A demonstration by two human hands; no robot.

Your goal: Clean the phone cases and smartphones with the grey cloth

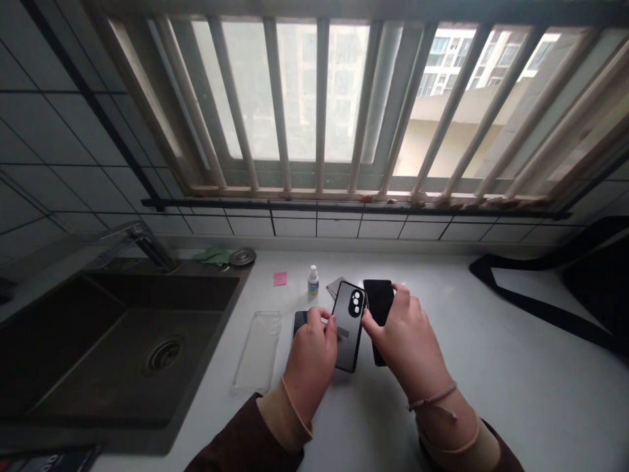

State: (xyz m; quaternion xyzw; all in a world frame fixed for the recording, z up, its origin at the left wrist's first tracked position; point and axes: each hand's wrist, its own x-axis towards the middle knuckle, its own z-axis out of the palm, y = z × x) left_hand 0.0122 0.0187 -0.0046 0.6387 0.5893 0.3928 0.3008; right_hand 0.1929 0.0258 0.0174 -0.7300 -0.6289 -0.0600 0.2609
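My left hand (314, 347) pinches the left edge of a black-rimmed phone case (350, 344) with a see-through smoky back, tilted above the counter. White shows through its camera holes. Beside it, a black phone (379, 303) is held across its width by my right hand (410, 328), the thumb on its left side and fingers at its upper right edge. That thumb tip also meets the case's right edge. Partly hidden under my left hand is a dark flat object (300, 322). A clear phone case (258, 352) lies to the left.
On the white counter (491, 400) stand a small white-capped bottle (313, 283), a pink paper note (280, 278) and a grey flat piece (336, 286). A dark sink (196, 354) with a faucet (150, 244) is at left. A black strap (535, 311) lies at right, below a barred window.
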